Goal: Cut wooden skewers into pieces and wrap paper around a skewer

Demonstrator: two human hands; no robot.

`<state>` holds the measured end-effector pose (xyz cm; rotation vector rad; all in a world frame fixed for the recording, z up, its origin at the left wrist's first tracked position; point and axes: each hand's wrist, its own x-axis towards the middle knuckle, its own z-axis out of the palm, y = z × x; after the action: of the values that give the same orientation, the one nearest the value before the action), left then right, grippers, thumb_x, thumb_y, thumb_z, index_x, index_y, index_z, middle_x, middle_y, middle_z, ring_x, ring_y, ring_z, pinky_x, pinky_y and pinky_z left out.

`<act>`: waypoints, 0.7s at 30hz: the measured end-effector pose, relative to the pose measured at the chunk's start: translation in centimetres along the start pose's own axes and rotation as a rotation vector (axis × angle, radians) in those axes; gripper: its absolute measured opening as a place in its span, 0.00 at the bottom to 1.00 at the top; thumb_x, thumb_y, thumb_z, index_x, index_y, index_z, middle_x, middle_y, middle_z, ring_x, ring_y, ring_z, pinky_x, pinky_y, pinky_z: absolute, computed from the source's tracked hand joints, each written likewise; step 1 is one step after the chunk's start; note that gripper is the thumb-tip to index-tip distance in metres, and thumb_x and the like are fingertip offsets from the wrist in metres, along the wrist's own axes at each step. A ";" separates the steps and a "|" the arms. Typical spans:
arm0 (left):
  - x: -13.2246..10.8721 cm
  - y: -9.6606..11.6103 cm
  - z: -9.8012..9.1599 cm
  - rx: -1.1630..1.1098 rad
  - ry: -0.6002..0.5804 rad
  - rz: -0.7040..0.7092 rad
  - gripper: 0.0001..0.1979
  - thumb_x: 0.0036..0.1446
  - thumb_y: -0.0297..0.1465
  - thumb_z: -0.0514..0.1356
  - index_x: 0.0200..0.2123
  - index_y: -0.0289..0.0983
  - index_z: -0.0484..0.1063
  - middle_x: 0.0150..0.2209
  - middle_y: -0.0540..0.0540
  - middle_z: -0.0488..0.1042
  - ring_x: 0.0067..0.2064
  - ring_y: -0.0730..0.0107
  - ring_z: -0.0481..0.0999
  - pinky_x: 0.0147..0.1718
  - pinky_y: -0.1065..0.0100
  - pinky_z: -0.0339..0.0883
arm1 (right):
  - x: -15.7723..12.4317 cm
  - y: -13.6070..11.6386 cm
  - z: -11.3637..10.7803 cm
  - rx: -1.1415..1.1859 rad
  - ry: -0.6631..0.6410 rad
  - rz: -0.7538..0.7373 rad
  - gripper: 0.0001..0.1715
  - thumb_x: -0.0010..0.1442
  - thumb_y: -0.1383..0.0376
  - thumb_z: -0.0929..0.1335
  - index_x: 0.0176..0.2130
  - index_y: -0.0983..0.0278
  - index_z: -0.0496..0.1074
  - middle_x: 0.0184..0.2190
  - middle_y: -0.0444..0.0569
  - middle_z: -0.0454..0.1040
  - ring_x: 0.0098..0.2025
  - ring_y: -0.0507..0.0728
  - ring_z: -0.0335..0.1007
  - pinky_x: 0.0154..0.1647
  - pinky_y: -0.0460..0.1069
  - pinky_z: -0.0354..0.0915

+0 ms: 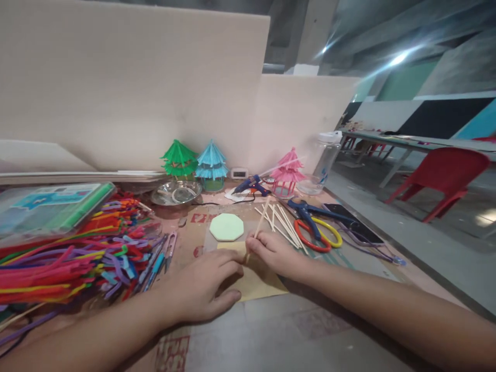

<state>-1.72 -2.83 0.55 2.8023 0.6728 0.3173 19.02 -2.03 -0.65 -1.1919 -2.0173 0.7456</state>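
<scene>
My right hand is closed around a thin wooden stick, which leans up and away from the fingers. The stick's lower end comes down at a yellow sheet on the table. My left hand lies palm down with its fingers stretched over the left part of that sheet, fingertips close to the stick's lower end. Just beyond the hands is a pale green octagonal piece. More wooden sticks lie loosely beyond my right hand.
Scissors, pliers and a phone lie at the right. Pipe cleaners heap up at the left. Behind stand a metal dish, a glue gun, a plastic jar, and green, blue and pink pagoda models.
</scene>
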 end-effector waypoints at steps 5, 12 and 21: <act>0.2 0.0 0.1 -0.013 -0.004 -0.026 0.12 0.56 0.32 0.57 0.44 0.37 0.70 0.50 0.41 0.71 0.50 0.57 0.71 0.50 0.56 0.66 | -0.5 1.0 -0.6 -0.024 0.018 -0.042 0.30 0.66 0.47 0.52 0.25 0.62 0.61 0.20 0.42 0.60 0.24 0.51 0.59 0.27 0.46 0.56; 0.4 -0.4 0.4 -0.009 0.006 -0.016 0.10 0.55 0.31 0.58 0.41 0.39 0.71 0.49 0.42 0.70 0.51 0.57 0.70 0.49 0.57 0.67 | -0.9 1.0 -0.6 -0.314 -0.055 -0.181 0.31 0.68 0.51 0.48 0.29 0.63 0.65 0.24 0.49 0.70 0.26 0.54 0.65 0.29 0.48 0.59; 1.0 -0.6 0.7 -0.002 0.005 -0.003 0.08 0.54 0.31 0.58 0.39 0.39 0.70 0.46 0.43 0.70 0.49 0.58 0.70 0.46 0.58 0.68 | -1.3 0.7 -1.5 -0.274 -0.134 -0.147 0.28 0.68 0.54 0.50 0.29 0.62 0.66 0.23 0.47 0.71 0.25 0.53 0.67 0.29 0.46 0.59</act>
<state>-0.94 -1.95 -0.14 2.7991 0.6774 0.3238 20.96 -2.71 -0.59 -1.1517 -2.3483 0.4991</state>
